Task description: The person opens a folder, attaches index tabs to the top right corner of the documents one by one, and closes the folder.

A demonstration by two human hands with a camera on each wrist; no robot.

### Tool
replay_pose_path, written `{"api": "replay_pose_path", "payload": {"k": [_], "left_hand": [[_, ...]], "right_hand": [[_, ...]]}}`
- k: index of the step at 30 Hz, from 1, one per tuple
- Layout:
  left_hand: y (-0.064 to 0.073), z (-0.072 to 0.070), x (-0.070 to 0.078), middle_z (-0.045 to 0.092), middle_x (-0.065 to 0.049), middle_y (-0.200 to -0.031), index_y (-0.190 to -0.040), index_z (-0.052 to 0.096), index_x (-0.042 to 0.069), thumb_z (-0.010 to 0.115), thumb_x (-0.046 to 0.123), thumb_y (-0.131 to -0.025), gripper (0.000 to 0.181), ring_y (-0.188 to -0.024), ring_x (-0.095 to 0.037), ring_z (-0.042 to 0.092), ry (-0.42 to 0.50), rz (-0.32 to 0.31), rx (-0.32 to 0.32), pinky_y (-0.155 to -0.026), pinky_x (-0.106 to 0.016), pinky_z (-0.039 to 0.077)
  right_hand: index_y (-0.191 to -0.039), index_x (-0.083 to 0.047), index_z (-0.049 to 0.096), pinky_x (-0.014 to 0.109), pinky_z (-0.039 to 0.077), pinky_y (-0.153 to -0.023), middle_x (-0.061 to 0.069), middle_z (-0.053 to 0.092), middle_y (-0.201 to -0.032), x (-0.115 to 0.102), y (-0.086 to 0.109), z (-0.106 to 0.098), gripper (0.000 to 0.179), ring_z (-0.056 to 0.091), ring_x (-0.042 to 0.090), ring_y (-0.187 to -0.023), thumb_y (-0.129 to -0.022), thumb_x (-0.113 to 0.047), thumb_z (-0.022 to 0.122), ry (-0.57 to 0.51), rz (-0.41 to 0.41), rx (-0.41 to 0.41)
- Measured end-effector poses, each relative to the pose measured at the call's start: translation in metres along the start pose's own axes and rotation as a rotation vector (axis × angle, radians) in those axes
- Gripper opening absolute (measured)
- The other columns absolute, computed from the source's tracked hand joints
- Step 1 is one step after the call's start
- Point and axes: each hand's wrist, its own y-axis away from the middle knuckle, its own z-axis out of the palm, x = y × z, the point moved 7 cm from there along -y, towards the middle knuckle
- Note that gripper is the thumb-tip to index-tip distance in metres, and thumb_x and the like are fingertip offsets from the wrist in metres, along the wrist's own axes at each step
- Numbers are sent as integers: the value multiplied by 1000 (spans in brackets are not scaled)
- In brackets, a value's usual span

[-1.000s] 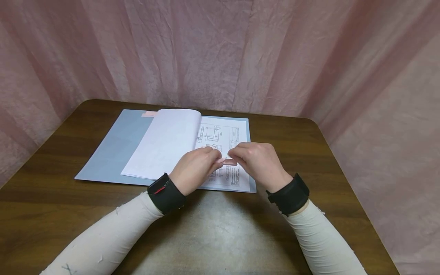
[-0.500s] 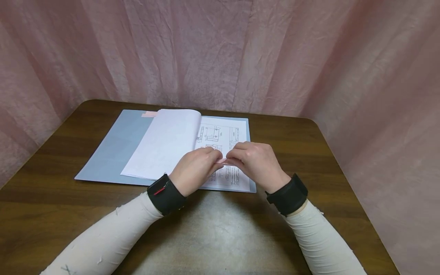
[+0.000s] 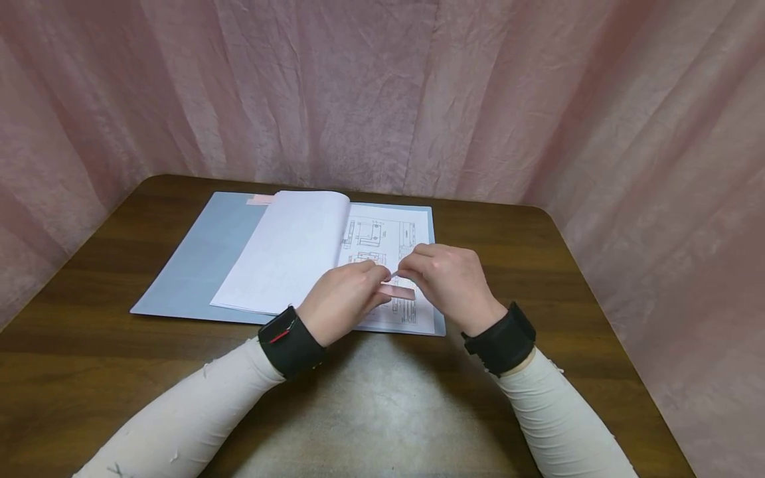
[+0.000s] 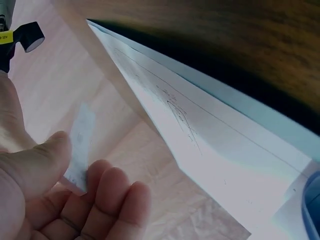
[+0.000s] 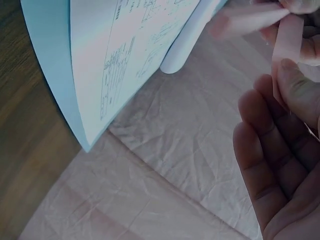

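Note:
In the head view my left hand (image 3: 343, 295) grips a small pad of pink sticky notes (image 3: 399, 291), which juts out to the right over the printed sheet. My right hand (image 3: 445, 279) is close beside it, thumb and fingertip pinching a thin pink sticky note (image 5: 289, 40) whose other end reaches my left fingertips. The right wrist view shows that strip bent under my thumb, the remaining fingers loosely curled. In the left wrist view a pale strip (image 4: 82, 137) stands by my left thumb. Below both hands lies a page of technical drawings (image 3: 391, 229).
The pages lie in an open light blue folder (image 3: 185, 265), with a turned white sheet (image 3: 287, 245) folded to the left. A pink slip (image 3: 259, 198) shows at the folder's top edge. The wooden table (image 3: 490, 232) meets a pink curtain (image 3: 370, 93) behind.
My left hand has shifted slightly right and down. The pink pad, mostly covered half a second ago, now shows below my fingers, with a thin strip stretched between the hands.

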Motion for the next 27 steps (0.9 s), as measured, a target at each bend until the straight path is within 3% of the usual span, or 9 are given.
{"api": "replay_pose_path", "payload": {"k": [6, 13, 19, 27], "left_hand": [[0, 4, -2, 71, -1, -89, -110, 77, 7, 92, 22, -94, 26, -75, -16, 62, -24, -24, -28, -70, -34, 54], [2, 3, -4, 61, 3, -78, -99, 77, 10, 86, 35, -98, 26, -68, -15, 54, -17, -49, 0, -63, -33, 47], [5, 2, -2, 64, 2, -81, -102, 77, 11, 89, 29, -97, 22, -71, -16, 56, -23, -51, -8, -65, -33, 49], [14, 1, 9, 68, 1, -87, -106, 78, 12, 92, 22, -94, 21, -76, -16, 59, -61, -13, -36, -66, -32, 52]], "right_hand": [[-98, -15, 86, 30, 50, -58, -4, 74, -84, 12, 3, -9, 8, 67, 15, -72, -93, -15, 92, 5, 54, 39], [-102, -16, 86, 31, 50, -59, -3, 76, -88, 16, 2, -9, 9, 67, 15, -74, -95, -13, 90, 1, 79, 25], [-108, -14, 87, 34, 56, -63, 1, 81, -97, 22, 3, -11, 14, 74, 19, -82, -95, -10, 89, 0, 134, 5], [-113, -14, 87, 33, 56, -63, 2, 81, -100, 24, 3, -13, 18, 74, 20, -83, -95, -10, 89, 0, 136, 9]]}}
